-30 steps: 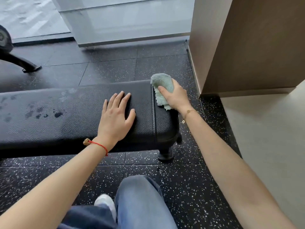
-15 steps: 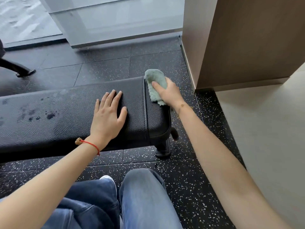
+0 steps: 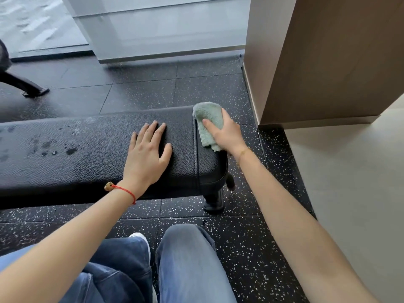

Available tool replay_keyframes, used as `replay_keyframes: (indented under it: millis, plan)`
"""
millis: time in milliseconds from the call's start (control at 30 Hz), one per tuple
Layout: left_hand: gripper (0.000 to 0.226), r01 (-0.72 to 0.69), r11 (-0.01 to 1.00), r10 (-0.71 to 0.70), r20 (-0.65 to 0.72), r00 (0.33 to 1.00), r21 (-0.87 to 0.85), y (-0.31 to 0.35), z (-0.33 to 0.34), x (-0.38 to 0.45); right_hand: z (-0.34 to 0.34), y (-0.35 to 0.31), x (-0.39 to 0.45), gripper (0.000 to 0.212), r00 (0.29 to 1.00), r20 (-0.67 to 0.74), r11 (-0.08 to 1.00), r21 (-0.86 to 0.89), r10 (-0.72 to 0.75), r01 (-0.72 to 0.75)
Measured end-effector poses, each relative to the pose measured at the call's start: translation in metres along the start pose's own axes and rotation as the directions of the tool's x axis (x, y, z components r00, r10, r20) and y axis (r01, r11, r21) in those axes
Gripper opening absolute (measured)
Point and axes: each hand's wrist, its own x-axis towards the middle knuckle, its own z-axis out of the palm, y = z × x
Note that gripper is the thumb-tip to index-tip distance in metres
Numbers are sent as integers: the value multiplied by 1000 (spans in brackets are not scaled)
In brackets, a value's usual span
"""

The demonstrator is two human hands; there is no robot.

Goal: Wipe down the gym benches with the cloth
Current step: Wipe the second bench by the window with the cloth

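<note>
A black padded gym bench (image 3: 91, 145) runs across the view from the left edge to the middle. Wet spots mark its left part. My left hand (image 3: 145, 156) lies flat on the pad, fingers straight, palm down. At the bench's right end, my right hand (image 3: 225, 133) holds a pale green cloth (image 3: 207, 123) with the thumb across it and presses it on the end section of the pad, past the seam. The fingers of that hand are hidden behind the cloth and the bench end.
Black speckled rubber floor (image 3: 251, 237) surrounds the bench. A brown panelled column (image 3: 328, 73) stands close to the right of the bench end, with a pale floor (image 3: 349, 182) beside it. A black machine foot (image 3: 28, 86) sits far left. My knees in jeans (image 3: 185, 265) are below.
My right hand and the cloth have stayed on the bench's right end, shifting only slightly. The left hand has stayed flat on the pad. The view has shifted a little.
</note>
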Motion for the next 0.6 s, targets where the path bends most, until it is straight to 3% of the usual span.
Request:
replay_keyframes:
  millis: [133, 233, 333, 500, 600]
  plan:
    - [57, 10, 1000, -10, -14, 1000, -10, 1, -2, 2, 3, 11, -26, 80, 999, 8, 997, -65, -35, 36]
    - [57, 19, 1000, -19, -29, 999, -13, 2, -2, 2, 6, 27, -77, 84, 984, 7, 971, -161, -180, 178]
    - [55, 26, 999, -27, -37, 999, -36, 3, -3, 2, 7, 27, -89, 80, 941, 71, 883, -328, -331, 335]
    - [48, 22, 988, -26, -25, 999, -150, -2, -11, 1, 15, 1, -57, 70, 914, 207, 749, -524, -350, 406]
    - [48, -14, 993, 8, -44, 999, -120, -25, -25, 0, 41, -25, -33, 69, 899, 275, 657, -613, -342, 438]
